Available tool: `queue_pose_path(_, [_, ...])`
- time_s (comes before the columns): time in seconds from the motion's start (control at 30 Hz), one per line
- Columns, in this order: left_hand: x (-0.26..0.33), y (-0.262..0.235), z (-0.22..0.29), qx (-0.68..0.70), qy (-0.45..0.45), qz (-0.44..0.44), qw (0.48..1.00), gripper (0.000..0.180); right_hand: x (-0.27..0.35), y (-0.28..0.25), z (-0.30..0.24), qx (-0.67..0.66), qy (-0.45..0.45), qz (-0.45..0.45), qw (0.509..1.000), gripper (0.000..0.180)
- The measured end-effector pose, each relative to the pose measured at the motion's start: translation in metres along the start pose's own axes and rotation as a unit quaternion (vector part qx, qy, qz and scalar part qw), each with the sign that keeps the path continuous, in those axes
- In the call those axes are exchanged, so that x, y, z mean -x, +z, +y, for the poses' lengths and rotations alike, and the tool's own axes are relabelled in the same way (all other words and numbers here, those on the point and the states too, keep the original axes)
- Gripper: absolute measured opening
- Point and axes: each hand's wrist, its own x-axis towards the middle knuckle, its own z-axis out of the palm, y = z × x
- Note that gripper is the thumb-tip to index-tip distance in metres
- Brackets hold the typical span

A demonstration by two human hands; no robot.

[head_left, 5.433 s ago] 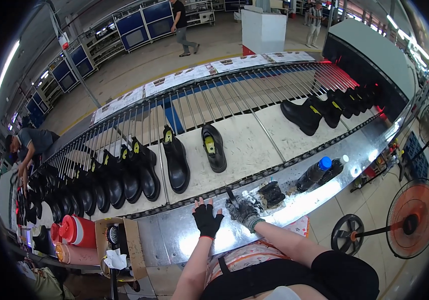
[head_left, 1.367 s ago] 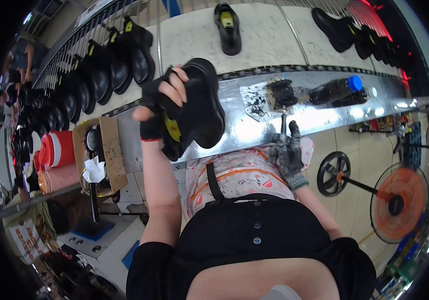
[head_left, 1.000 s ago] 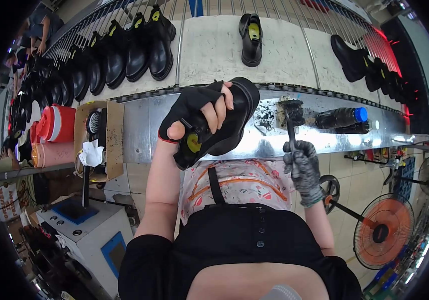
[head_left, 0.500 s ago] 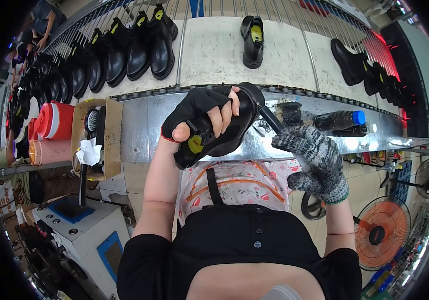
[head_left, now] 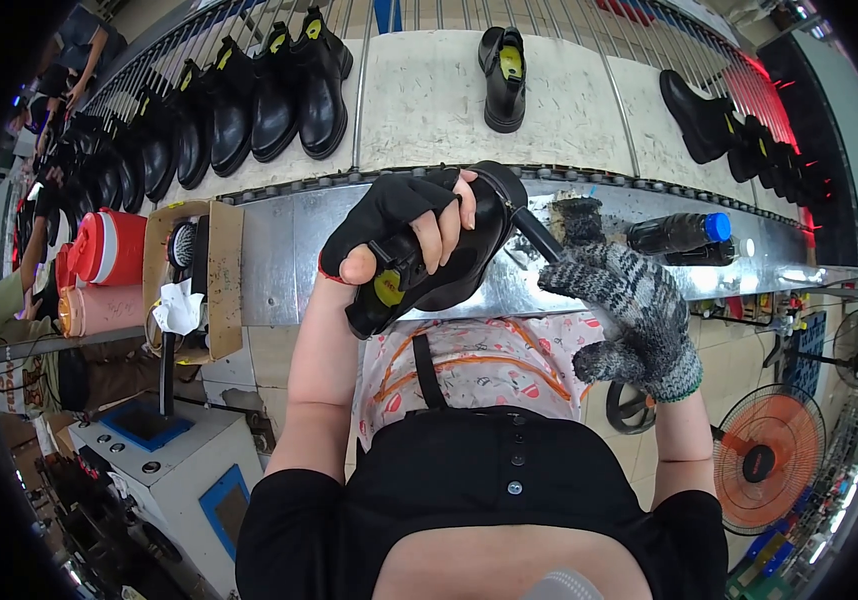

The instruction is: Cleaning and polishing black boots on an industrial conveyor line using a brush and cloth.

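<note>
A black boot (head_left: 457, 284) is held tilted above the metal ledge (head_left: 294, 245), its lined opening toward the wearer. It is clasped by the left hand (head_left: 404, 225), in a fingerless black glove, with the fingers wrapped over it. By the right hand (head_left: 629, 315), in a grey knitted glove, a dark tool (head_left: 537, 236) is gripped, its tip at the boot's far end; whether contact is made, and how the fingers close on the handle, cannot be told. Work on this boot is judged under way, not finished. Beyond the ledge, a lone boot (head_left: 505, 85) and a long row of boots (head_left: 324, 95) are seen standing, untouched by either hand; which have been worked on cannot be told. On the ledge, a dark pad (head_left: 579, 218) is left lying.
</note>
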Motion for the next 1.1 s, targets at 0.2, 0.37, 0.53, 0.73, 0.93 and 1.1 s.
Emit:
queue_pose_path(0.2, [-0.001, -0.003, -0.002, -0.016, 0.012, -0.013, 1.0, 0.085, -0.003, -0.003, -0.001, 0.004, 0.02, -0.029, 0.999, 0.077])
queue_pose_path(0.37, [-0.002, -0.008, -0.004, -0.003, 0.034, -0.014, 0.999, 0.085, -0.007, -0.002, 0.001, -0.001, -0.004, -0.01, 1.0, 0.064])
queue_pose_path(0.53, [0.006, -0.019, -0.003, 0.038, 0.061, 0.033, 0.997, 0.084, -0.016, 0.018, 0.012, -0.06, -0.042, 0.038, 0.997, 0.064])
queue_pose_path(0.73, [0.029, -0.064, -0.017, 0.028, 0.13, 0.007, 0.991, 0.086, -0.041, 0.052, 0.011, -0.102, -0.076, 0.079, 0.989, 0.046])
queue_pose_path(0.93, [0.053, -0.095, -0.02, 0.069, 0.171, 0.082, 0.979, 0.087, -0.057, 0.1, 0.024, -0.108, -0.094, 0.051, 0.988, 0.061])
queue_pose_path(1.1, [0.07, -0.099, -0.016, 0.093, 0.163, 0.185, 0.965, 0.086, -0.072, 0.126, 0.034, -0.145, -0.13, 0.063, 0.979, 0.049])
